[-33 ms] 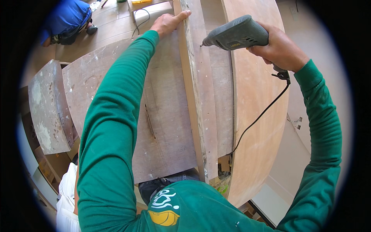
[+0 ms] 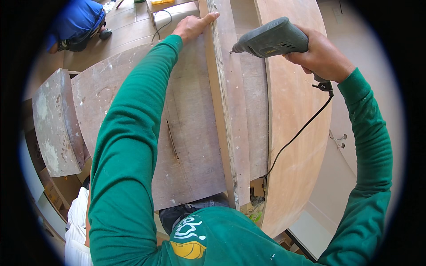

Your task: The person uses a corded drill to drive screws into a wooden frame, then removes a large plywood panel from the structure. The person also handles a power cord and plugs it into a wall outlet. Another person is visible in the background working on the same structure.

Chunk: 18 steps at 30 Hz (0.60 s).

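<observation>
My right hand (image 2: 326, 55) is wrapped round the handle of a grey corded power drill (image 2: 277, 39). Its bit points left, with the tip over or against the flat face of a long wooden strip (image 2: 237, 111); contact is hard to tell. Along that strip's left side runs a raised board edge (image 2: 216, 75) of layered, rough wood. At its far end my left hand (image 2: 191, 29) grips this board, thumb over the top edge and the other fingers partly hidden. From the drill's handle a black cord (image 2: 301, 128) hangs down toward me.
A worn plywood panel (image 2: 186, 133) lies left of the board, and a lighter plywood sheet (image 2: 295, 133) stands at the right. A paint-spattered wooden piece (image 2: 53, 124) is at far left. Another person in blue (image 2: 80, 20) crouches at the upper left; white clothing (image 2: 79, 230) shows at lower left.
</observation>
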### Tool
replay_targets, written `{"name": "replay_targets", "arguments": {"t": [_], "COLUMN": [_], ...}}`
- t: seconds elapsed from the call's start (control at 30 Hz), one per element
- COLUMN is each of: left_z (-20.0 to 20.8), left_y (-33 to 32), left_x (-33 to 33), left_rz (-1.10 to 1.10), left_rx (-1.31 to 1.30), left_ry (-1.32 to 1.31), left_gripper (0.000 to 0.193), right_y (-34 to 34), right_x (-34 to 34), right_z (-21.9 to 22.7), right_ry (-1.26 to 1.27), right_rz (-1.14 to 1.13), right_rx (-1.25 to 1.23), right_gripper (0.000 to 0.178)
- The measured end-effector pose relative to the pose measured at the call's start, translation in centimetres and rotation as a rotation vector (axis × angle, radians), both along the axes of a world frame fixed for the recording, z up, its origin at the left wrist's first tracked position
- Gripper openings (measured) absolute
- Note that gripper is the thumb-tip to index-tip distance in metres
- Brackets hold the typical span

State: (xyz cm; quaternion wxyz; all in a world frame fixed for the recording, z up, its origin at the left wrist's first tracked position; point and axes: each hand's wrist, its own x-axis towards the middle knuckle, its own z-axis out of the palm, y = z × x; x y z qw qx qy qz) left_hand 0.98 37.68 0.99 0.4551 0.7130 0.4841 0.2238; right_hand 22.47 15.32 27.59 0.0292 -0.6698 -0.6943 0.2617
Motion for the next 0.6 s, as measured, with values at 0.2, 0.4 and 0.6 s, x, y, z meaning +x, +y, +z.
{"name": "replay_targets", "arguments": {"t": [0.2,0.4,0.6], "left_z": [-0.2,1.2,2.2], "left_y": [-0.2,-0.4,-0.7], "left_x": [-0.1,-0.5,-0.6], "left_rz": [0.018,0.008,-0.014], "left_rx": [0.020,-0.014,-0.033], "left_ry": [-0.020,0.014,0.027], "left_gripper": [0.110,0.110,0.109], "right_y": [0.1,-0.2,0.3], "right_x": [0.0,-0.1,0.3], "right_z": [0.0,-0.4,-0.4], "right_ry": [-0.004,0.024,0.018], "right_rz": [-0.034,0.002,-0.001], "right_rx": [-0.008,0.040,0.007], "right_gripper": [0.034,0.039,0.040]}}
